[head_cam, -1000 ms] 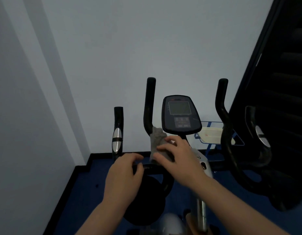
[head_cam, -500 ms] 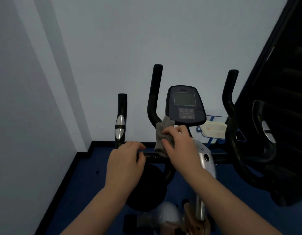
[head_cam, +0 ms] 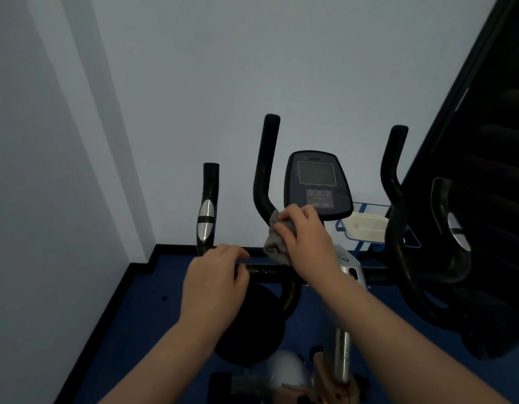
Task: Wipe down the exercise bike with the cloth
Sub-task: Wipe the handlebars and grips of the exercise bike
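The exercise bike (head_cam: 347,348) stands in front of me, black with a silver stem. Its console (head_cam: 317,182) sits at the top centre, between two upright black handlebar horns (head_cam: 264,167). My right hand (head_cam: 306,243) grips a crumpled grey cloth (head_cam: 275,243) and holds it against the bend of the left horn, just below the console. My left hand (head_cam: 216,282) curls over the horizontal handlebar (head_cam: 267,271), to the right of a side grip with a silver pulse pad (head_cam: 206,220).
White walls close in at the left and ahead. Dark stairs or a dark machine (head_cam: 485,199) fill the right side. A blue stand holding a white tray (head_cam: 366,225) sits behind the bike. The floor (head_cam: 141,310) is blue with a black skirting.
My right hand has slid the cloth up the left horn's bend, closer to the console. My left hand stays on the handlebar.
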{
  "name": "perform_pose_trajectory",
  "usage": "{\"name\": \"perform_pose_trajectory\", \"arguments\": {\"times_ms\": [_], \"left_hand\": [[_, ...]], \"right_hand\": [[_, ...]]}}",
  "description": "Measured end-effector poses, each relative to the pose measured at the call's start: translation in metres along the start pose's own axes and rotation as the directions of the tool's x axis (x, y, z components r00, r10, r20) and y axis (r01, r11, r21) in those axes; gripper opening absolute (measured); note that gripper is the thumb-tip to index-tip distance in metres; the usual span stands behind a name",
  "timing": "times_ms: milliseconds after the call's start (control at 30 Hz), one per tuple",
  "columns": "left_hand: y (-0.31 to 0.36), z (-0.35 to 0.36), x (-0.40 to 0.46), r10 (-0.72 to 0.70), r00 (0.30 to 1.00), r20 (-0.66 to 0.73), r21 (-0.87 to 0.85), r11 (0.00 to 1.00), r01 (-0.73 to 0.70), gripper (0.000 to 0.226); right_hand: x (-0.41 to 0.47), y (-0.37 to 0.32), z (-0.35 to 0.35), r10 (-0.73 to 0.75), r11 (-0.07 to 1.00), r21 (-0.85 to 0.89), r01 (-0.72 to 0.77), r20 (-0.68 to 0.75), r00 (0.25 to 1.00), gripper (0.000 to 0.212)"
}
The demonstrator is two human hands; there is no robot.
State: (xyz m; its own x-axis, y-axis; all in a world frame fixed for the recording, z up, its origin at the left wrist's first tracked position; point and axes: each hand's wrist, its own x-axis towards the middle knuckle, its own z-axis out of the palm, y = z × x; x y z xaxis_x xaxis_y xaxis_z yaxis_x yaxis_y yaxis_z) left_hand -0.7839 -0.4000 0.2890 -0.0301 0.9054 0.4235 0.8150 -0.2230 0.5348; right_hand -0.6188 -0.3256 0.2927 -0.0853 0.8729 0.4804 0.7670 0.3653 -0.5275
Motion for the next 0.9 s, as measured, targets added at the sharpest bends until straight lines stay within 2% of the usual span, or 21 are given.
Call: {"name": "perform_pose_trajectory", "arguments": {"times_ms": [67, 233, 400, 467, 533, 633, 733, 800, 900], "left_hand": [[-0.001, 0.001, 0.000, 0.001, 1.000, 0.006, 0.002, 1.000, -0.001, 0.018], [-0.003, 0.003, 0.001, 0.022, 0.999, 0.024, -0.002, 1.000, -0.022, 0.016], [-0.004, 0.006, 0.003, 0.056, 0.998, 0.042, 0.037, 0.998, -0.058, 0.014], [-0.004, 0.006, 0.003, 0.056, 0.997, 0.055, 0.041, 0.997, -0.058, 0.014], [-0.006, 0.006, 0.003, 0.046, 0.998, 0.049, 0.032, 0.998, -0.047, 0.015], [-0.007, 0.007, 0.002, 0.049, 0.998, 0.031, 0.029, 0.998, -0.050, 0.014], [-0.007, 0.007, 0.002, 0.050, 0.999, 0.021, 0.022, 0.998, -0.050, 0.014], [-0.007, 0.007, 0.003, 0.055, 0.998, 0.027, 0.026, 0.998, -0.056, 0.014], [-0.007, 0.007, 0.004, 0.050, 0.998, 0.039, 0.027, 0.998, -0.051, 0.015]], "right_hand": [[0.010, -0.002, -0.003, 0.035, 0.998, 0.045, -0.035, 0.021, 0.999, 0.011], [-0.016, -0.001, -0.005, 0.029, 0.998, -0.048, -0.027, 0.046, 0.999, 0.016], [-0.013, -0.001, -0.021, 0.048, 0.997, -0.074, -0.035, 0.189, 0.981, 0.019], [-0.001, -0.010, -0.019, 0.057, 0.993, -0.110, -0.040, 0.154, 0.986, 0.019], [-0.011, -0.013, -0.011, 0.078, 0.993, -0.097, -0.072, 0.058, 0.995, 0.018], [-0.065, -0.006, -0.001, 0.120, 0.992, 0.053, -0.118, -0.042, 0.992, 0.013], [-0.099, 0.000, -0.004, 0.112, 0.976, 0.190, -0.109, -0.005, 0.994, 0.010], [-0.084, -0.001, -0.012, 0.090, 0.978, 0.185, -0.094, 0.033, 0.995, 0.012], [-0.048, -0.010, -0.020, 0.099, 0.983, 0.160, -0.090, -0.047, 0.994, 0.012]]}}
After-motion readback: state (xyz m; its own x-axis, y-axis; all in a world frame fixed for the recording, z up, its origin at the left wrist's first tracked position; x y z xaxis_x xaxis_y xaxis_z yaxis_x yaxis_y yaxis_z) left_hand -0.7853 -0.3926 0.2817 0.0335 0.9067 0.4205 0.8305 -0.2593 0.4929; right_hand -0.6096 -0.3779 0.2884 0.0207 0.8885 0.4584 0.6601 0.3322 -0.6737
